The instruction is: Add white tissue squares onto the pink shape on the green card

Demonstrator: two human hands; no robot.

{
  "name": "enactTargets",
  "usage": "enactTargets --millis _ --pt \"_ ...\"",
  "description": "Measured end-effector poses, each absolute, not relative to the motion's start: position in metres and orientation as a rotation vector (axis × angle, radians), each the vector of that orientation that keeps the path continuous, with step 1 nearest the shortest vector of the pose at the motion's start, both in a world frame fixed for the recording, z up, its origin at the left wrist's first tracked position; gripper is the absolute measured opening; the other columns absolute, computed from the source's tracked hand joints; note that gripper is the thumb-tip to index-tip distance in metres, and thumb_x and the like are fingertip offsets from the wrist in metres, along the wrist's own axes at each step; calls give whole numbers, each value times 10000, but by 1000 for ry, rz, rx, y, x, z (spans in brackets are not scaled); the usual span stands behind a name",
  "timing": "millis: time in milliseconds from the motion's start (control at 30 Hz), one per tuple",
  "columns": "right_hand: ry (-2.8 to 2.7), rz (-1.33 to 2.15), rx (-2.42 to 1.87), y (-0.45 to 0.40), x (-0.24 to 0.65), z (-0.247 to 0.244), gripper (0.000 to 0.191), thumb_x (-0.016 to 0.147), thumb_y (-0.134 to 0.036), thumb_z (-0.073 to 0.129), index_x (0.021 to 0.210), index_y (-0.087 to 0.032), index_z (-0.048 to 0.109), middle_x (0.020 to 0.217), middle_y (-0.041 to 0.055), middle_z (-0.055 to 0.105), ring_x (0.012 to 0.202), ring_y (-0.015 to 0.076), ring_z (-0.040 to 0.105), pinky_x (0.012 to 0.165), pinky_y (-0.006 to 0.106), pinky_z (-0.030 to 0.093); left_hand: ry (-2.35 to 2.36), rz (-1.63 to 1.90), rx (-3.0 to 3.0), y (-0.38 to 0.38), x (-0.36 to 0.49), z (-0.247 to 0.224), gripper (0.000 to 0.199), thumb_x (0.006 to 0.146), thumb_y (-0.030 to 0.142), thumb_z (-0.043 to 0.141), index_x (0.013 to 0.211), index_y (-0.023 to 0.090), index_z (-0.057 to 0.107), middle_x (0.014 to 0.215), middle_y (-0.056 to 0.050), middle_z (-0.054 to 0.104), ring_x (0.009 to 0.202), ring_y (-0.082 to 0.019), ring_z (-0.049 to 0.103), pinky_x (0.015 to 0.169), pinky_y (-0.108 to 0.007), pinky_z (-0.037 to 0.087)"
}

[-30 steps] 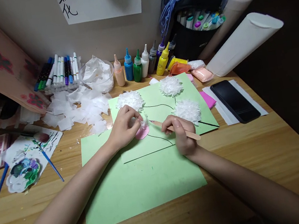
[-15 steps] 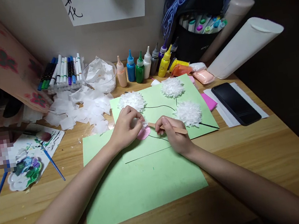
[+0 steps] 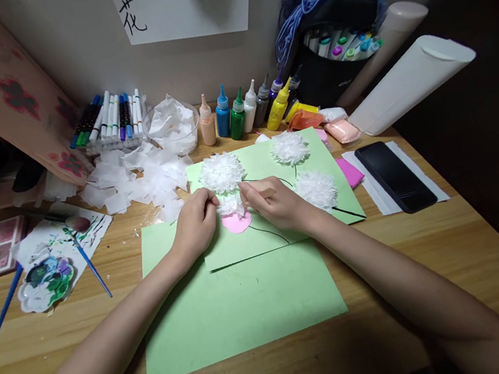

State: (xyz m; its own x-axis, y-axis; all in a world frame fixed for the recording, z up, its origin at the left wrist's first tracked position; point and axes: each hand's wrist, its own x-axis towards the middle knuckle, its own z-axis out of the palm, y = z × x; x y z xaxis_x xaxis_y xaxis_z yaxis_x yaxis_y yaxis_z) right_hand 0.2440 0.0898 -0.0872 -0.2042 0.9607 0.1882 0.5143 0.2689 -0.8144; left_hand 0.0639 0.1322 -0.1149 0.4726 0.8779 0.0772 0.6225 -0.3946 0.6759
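A pink paper disc [image 3: 237,224] lies on the upper green sheet [image 3: 222,253], its far part covered by ruffled white tissue paper [image 3: 231,205]. Beside the left edge of this tissue is my left hand [image 3: 194,225], thumb and fingertips closed together; whatever they pinch is hidden. My right hand [image 3: 280,204] is closed around a wooden craft stick [image 3: 271,192], mostly concealed by the fingers. Its fingertips are at the tissue's right edge. Around my hands are fluffy white tissue flowers [image 3: 222,172], with thin black lines drawn on the sheet.
Loose tissue squares [image 3: 140,177] lie at the left, near a clear bowl [image 3: 174,129] of tissue. Paint bottles [image 3: 238,120] line the back. A phone [image 3: 395,176] lies at the right. Brushes, a paint palette [image 3: 46,285] and a larger green sheet [image 3: 250,318] are also on the table.
My left hand has moved left, off the middle of the pink disc. My right hand has risen slightly towards the tissue, and the stick is now mostly hidden. More white tissue shows.
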Motion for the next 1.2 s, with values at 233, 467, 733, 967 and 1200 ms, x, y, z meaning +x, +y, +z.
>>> enactTargets --millis 233,467,733,967,1200 --pt "-1514 859 -1362 82 245 -87 515 976 -439 343 526 -205 429 470 -35 437 464 95 455 531 262 391 1242 580 2127 132 63 -116 143 830 130 356 792 204 473 816 -22 585 780 -177 524 714 -314 420" --pt "-1431 732 -1342 64 254 -100 517 985 -428 323 546 -199 472 512 -23 470 480 89 466 529 255 403 1257 575 2100 132 63 -116 147 825 138 355 797 200 485 821 -27 588 782 -183 522 712 -318 416" --pt "-1427 709 -1327 62 255 -109 512 993 -403 307 551 -202 471 496 -30 460 466 88 462 535 249 415 1242 581 2113 132 62 -117 143 828 123 358 796 196 476 816 -21 577 782 -175 520 708 -308 409" --pt "-1434 715 -1331 65 249 -109 512 987 -417 312 549 -204 469 532 -23 482 480 94 470 541 255 423 1254 567 2107 132 63 -115 147 824 124 354 796 197 479 817 -21 581 783 -179 523 717 -317 420" --pt "-1485 758 -1344 72 245 -106 518 980 -446 315 546 -200 453 528 -18 481 491 97 476 524 259 381 1245 580 2100 132 63 -116 146 824 123 355 794 199 476 815 -17 579 778 -175 521 709 -312 416"
